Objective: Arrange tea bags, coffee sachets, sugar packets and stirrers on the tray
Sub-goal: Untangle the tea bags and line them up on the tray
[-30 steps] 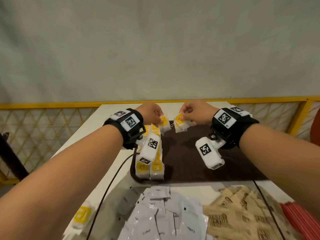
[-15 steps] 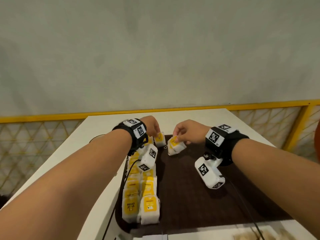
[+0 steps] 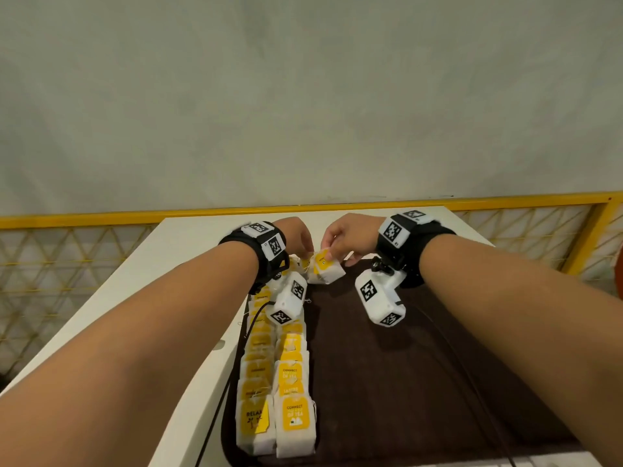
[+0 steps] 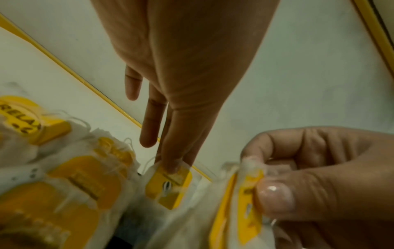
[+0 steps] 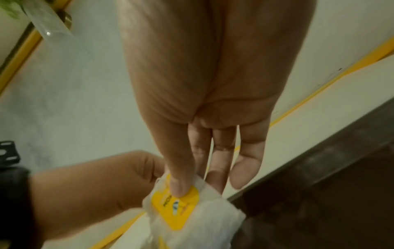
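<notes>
Tea bags point(image 3: 273, 392) sit in two rows down the lower centre-left of the head view, along the left edge of the dark tray point(image 3: 387, 382). My right hand point(image 3: 350, 235) pinches one tea bag point(image 3: 325, 269) by its yellow tag, thumb on top, raised just over the tray's far end at frame centre. My left hand point(image 3: 296, 235) has its fingertips closed on the tag of another bag point(image 4: 168, 187) at the far end of the rows.

Risks, as I judge them: loose strings show in the left wrist view, and the two bags are close, so the strings may tangle and drag a placed bag out of line. Holding by the tag alone, a bag may swing and land skewed. My left wrist camera point(image 3: 288, 301) hangs just over the rows and could brush them.
</notes>
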The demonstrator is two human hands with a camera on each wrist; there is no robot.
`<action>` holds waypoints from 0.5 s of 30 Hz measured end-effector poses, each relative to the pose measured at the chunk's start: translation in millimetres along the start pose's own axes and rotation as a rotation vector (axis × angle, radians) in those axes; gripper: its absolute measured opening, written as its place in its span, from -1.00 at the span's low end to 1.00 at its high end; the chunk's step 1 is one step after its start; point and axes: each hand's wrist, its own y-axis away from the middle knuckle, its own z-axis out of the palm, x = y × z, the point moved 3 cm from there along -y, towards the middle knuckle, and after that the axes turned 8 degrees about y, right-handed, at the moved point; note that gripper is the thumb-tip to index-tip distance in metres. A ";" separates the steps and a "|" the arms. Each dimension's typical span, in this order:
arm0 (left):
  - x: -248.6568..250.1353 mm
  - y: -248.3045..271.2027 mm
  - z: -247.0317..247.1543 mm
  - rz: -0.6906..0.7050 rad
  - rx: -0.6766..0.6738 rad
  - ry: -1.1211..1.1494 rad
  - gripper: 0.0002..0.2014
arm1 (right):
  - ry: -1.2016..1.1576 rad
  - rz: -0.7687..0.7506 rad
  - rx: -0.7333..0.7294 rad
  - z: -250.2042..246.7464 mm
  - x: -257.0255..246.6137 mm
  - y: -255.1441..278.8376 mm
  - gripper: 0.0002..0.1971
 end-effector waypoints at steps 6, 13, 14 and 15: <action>-5.6 -2.5 2.5 -0.007 0.018 0.004 -0.80 | 0.036 0.003 0.126 25.0 1.5 -16.5 -0.85; -11.5 -5.7 -2.5 -0.002 0.095 0.088 -0.82 | 0.041 0.035 0.279 30.0 9.9 -17.9 -0.97; -12.2 -5.1 -3.7 -0.007 0.091 0.091 -0.84 | 0.023 0.032 0.274 28.2 12.1 -16.8 -0.97; -12.4 -4.3 -4.1 -0.009 0.073 0.092 -0.84 | 0.003 0.030 0.266 25.8 13.9 -15.2 -0.95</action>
